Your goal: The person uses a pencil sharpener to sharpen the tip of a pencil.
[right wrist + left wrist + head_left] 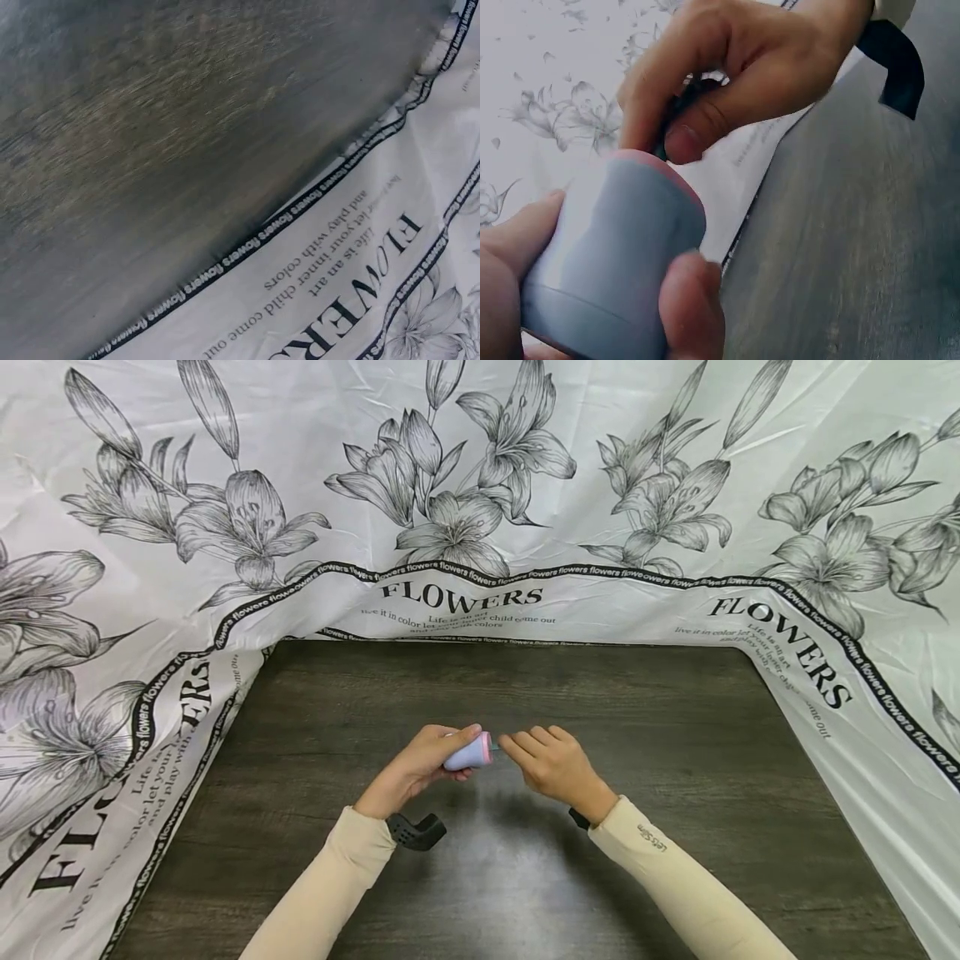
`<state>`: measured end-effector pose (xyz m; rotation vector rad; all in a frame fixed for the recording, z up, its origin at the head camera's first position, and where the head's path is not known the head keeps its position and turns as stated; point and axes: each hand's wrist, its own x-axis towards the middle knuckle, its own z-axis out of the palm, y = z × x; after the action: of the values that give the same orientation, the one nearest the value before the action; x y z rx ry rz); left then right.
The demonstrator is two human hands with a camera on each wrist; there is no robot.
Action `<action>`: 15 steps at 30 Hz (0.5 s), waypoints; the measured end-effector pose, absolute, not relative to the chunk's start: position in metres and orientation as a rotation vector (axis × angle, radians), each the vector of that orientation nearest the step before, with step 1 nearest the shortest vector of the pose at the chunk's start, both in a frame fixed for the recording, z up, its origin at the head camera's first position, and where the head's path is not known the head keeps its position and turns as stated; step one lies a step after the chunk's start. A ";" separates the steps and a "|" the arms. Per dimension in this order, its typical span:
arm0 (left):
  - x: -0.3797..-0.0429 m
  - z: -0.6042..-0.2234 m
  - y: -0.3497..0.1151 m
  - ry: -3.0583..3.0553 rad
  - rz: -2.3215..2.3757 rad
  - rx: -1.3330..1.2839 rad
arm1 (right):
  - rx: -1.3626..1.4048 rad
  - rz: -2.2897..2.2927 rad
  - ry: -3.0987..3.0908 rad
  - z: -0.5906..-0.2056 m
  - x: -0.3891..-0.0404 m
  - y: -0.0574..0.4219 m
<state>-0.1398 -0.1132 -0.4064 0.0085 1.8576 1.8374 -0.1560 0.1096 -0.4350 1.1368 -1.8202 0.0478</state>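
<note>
A pale blue, cup-shaped container (468, 753) with a pink rim lies tilted in my left hand (429, 757), its rim facing right. The left thumb lies along its upper side and the fingers wrap beneath, as the left wrist view shows of the container (615, 232). My right hand (551, 762) is at the rim, thumb and forefinger pinching a small dark thing (681, 105). A thin teal piece (495, 747) shows between rim and fingertips in the head view. I cannot tell what kind of thing it is. Neither hand shows in the right wrist view.
Both hands are over a dark wood-grain table (337, 693). A white cloth (637, 602) with printed lilies and lettering hangs along its back and sides. Black wrist mounts (417, 832) sit at both cuffs of the cream sleeves (675, 885).
</note>
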 end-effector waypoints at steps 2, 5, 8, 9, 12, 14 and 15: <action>-0.139 -0.408 -0.112 1.912 1.871 0.043 | 1.133 0.090 -1.826 -0.436 -0.155 0.108; -0.137 -0.411 -0.109 2.049 1.926 0.141 | 1.115 0.200 -1.917 -0.435 -0.153 0.105; -0.133 -0.410 -0.106 2.244 1.920 0.271 | 1.099 0.473 -2.146 -0.431 -0.149 0.103; -0.131 -0.410 -0.106 2.308 1.900 0.318 | 1.095 0.618 -2.255 -0.429 -0.148 0.104; -0.127 -0.407 -0.103 2.476 1.816 0.503 | 1.074 1.286 -2.566 -0.423 -0.147 0.108; -0.125 -0.406 -0.102 2.523 1.781 0.655 | 1.010 1.825 -2.694 -0.419 -0.149 0.112; -0.124 -0.406 -0.102 2.531 1.767 0.733 | 0.969 2.083 -2.724 -0.418 -0.150 0.114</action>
<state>-0.1242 -0.1021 -0.4064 0.7331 2.5312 1.7673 -0.1504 0.1141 -0.4180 0.9692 -2.7244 2.0825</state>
